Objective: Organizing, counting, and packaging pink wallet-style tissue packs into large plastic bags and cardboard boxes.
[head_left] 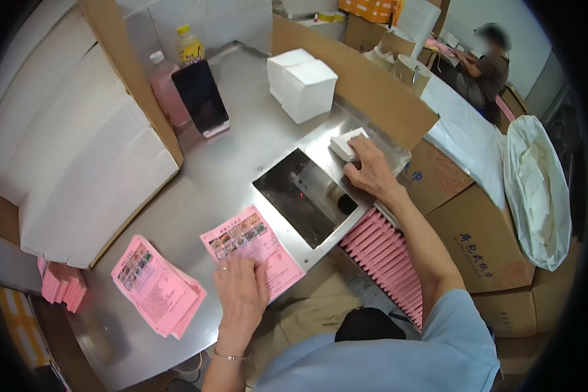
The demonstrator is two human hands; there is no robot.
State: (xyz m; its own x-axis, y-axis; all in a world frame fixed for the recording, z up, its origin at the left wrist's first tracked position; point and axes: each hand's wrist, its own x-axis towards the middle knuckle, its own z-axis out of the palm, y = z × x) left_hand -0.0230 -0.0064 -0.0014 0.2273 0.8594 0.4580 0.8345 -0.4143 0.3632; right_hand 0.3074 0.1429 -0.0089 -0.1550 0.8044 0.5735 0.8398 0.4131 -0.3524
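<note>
A pink printed paper packet [286, 266] with small food pictures lies beside a rectangular opening [287, 202] in the metal table. My left hand [240, 287], a bracelet at its wrist, presses on the packet's lower part with bent, closed fingers; their tips are partly hidden. Beyond the opening, my right hand [374, 168] grips a small stack of white paper napkins [342, 145] between thumb and fingers. Left of my left hand, several similar pink packets [155, 287] sit in a loose pile. A small red light spot shows inside the opening.
White napkin stacks [302, 85] stand at the back, near a cardboard divider [353, 72]. A phone [201, 98] leans before two bottles. A large box of white paper [78, 144] borders the left. Pink packets [385, 261] fill a row below right; another person [490, 65] sits far right.
</note>
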